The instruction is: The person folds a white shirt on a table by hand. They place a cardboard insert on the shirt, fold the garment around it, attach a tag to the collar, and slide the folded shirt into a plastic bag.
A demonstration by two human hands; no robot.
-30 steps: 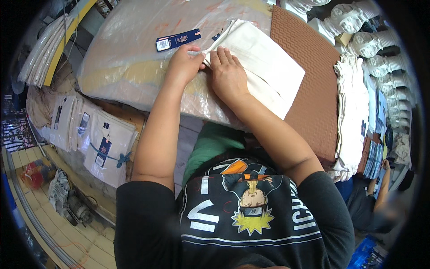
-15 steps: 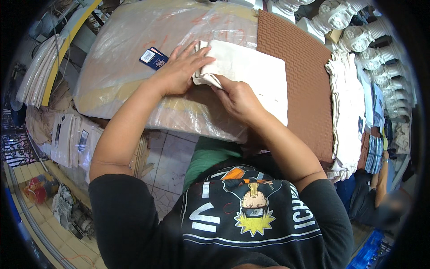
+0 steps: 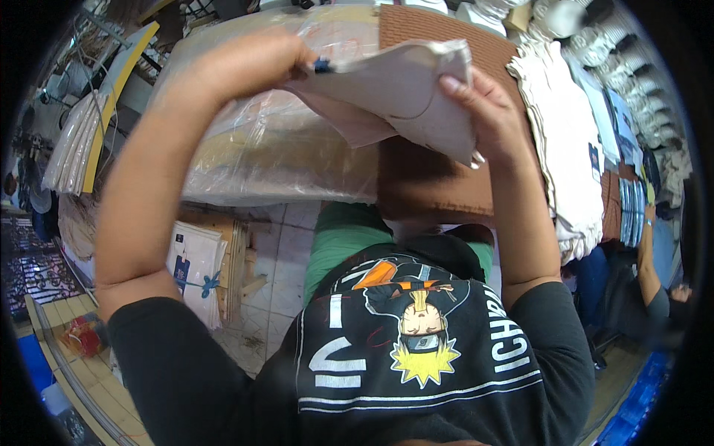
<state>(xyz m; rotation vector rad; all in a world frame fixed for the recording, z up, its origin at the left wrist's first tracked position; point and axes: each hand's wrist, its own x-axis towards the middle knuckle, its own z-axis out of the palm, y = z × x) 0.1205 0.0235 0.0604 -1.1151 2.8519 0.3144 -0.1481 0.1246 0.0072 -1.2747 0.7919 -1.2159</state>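
A folded cream-white garment [image 3: 405, 89] is held up off the table, tilted, between my two hands. My left hand [image 3: 286, 59], partly smeared by motion, is closed at its left end. Beside those fingers shows a small piece of a dark blue tag [image 3: 321, 65]; whether it is fixed to the cloth I cannot tell. My right hand [image 3: 487, 108] grips the garment's right end, thumb on the near face and fingers behind. A lower flap of cloth hangs between the hands, above the table.
The table has a plastic-wrapped top [image 3: 297, 163] and a brown textured mat [image 3: 439, 182]. White folded garments [image 3: 561, 141] are piled at the right. A tied garment bundle [image 3: 197, 260] is low on the left. Mannequins [image 3: 595, 44] line the back right; another person's arm [image 3: 648, 245] shows at right.
The garment has risen from the tabletop, lifted by both hands. My right hand has moved up and right to its far end. The blue tag, earlier on the plastic, now shows by my left hand.
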